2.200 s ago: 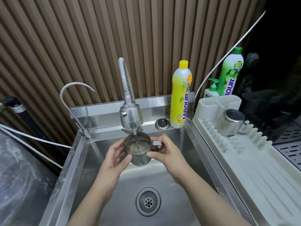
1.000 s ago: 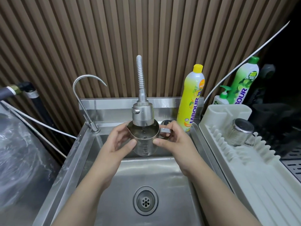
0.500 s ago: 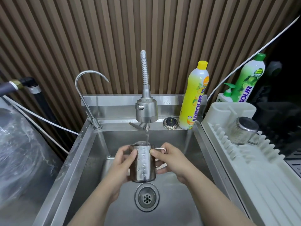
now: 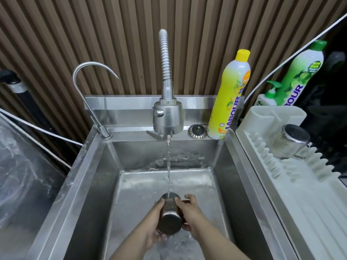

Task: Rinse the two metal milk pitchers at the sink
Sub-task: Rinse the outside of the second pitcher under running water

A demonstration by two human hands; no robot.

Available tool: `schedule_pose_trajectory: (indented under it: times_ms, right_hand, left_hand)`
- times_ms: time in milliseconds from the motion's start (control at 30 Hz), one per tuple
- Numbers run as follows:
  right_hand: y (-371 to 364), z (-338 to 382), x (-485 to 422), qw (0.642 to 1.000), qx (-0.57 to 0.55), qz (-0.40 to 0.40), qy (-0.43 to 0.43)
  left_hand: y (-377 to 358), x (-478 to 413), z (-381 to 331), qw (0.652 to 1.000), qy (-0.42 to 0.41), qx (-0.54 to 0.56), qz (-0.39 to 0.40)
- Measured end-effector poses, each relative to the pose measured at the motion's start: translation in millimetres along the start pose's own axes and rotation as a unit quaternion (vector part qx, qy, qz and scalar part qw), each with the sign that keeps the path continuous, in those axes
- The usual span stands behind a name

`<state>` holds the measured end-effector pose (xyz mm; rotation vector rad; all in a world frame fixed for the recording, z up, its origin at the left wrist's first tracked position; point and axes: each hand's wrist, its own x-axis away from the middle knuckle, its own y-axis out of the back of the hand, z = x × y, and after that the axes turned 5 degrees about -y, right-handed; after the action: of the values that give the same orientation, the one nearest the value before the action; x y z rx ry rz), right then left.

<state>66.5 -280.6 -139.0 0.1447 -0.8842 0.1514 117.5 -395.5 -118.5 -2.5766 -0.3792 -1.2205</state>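
Note:
A metal milk pitcher point(image 4: 170, 220) is tipped over low in the steel sink point(image 4: 90, 184), its base turned toward me and its mouth pointing away. Both hands grip it: my left hand point(image 4: 155, 222) wraps its left side, my right hand point(image 4: 187, 212) holds its right side at the handle. Water streams from the spray faucet point(image 4: 167, 117) onto the pitcher's upper side and spills into the basin. A second metal pitcher point(image 4: 287, 141) lies upside down on the white drying rack point(image 4: 309, 203) at the right.
A thin gooseneck tap point(image 4: 88, 91) stands at the sink's back left. A yellow detergent bottle point(image 4: 231, 102) and a sink strainer plug point(image 4: 197, 130) sit on the back ledge. Green soap bottles point(image 4: 300, 72) stand behind the rack. Clear plastic sheeting point(image 4: 22, 175) covers the left side.
The pitcher was upright and filling under the faucet; both hands have since lowered it deep into the basin and tipped it so its base faces me, water spilling out.

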Motion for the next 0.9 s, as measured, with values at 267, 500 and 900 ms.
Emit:
schedule_pose_trajectory:
  times_ms: [267, 500, 900]
  right_hand:
    - [14, -12, 8, 0.988, 0.095, -0.023, 0.12]
    - [91, 5, 90, 0.903, 0.312, -0.046, 0.291]
    - [257, 58, 166, 0.881, -0.023, -0.264, 0.392]
  left_hand:
    - [0, 4, -6, 0.995, -0.07, 0.062, 0.021]
    - [-41, 30, -29, 0.975, -0.096, 0.097, 0.174]
    - [-248, 100, -108, 0.853, -0.377, -0.233, 0.275]
